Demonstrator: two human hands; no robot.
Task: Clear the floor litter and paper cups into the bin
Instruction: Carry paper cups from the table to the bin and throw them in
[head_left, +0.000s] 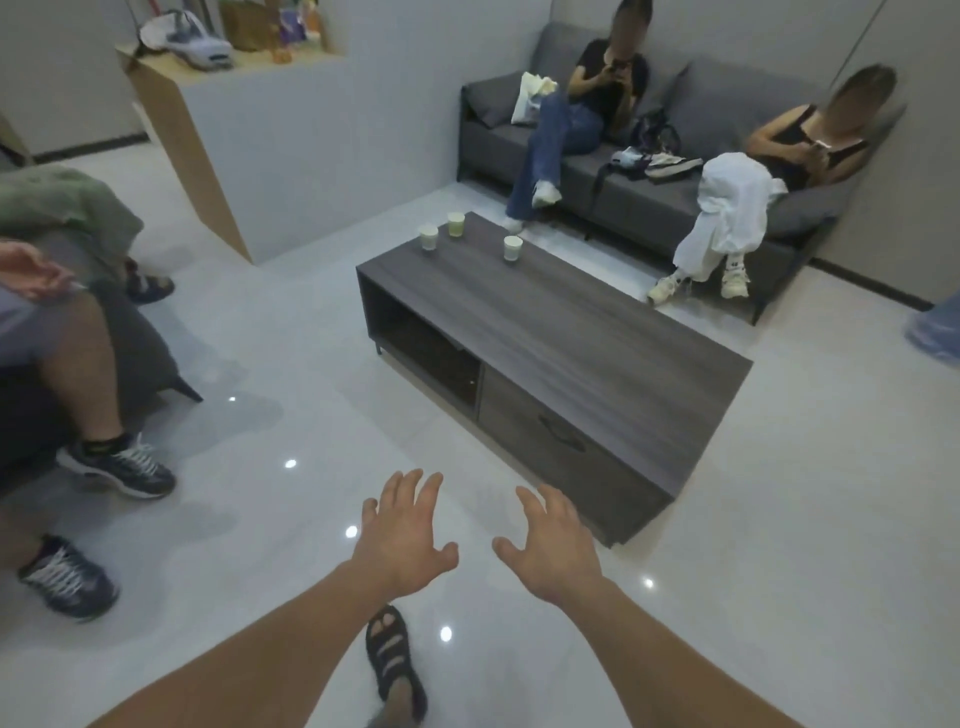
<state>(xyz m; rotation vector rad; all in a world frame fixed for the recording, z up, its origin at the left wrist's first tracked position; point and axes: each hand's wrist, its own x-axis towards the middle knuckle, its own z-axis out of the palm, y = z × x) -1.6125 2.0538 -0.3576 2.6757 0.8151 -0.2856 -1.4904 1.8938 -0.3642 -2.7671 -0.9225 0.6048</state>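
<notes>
Three paper cups (455, 224) stand upright at the far end of the counter (571, 332). Two are close to its left edge and the third is a little apart, toward the sofa (644, 208). I cannot tell whether they hold any liquid. No floor litter shows on the pale, glossy floor (270, 332) from here, and the bin is out of view.

The counter is low and made of dark wood grain, with an open compartment and a drawer on its near side. Two people sit on the grey sofa behind it, looking at phones, with bags lying between them. A third person sits on a dark seat at the left edge of the view, trainers on the floor.

Nearest the camera, the left grip (402, 535) and the right grip (556, 545) reach forward side by side above the floor, just short of the counter's near end. Both are palm down with fingers spread, released and holding nothing. A sandalled foot (389, 654) shows below them.

The step in hand looks like the approach to the cups, with nothing collected yet. The cups are well out of reach, so the next move probably calls for walking along the counter's left side. They should be taken upright in case they hold liquid, with care around the seated person's legs at that end. After that the bin has to be found.
</notes>
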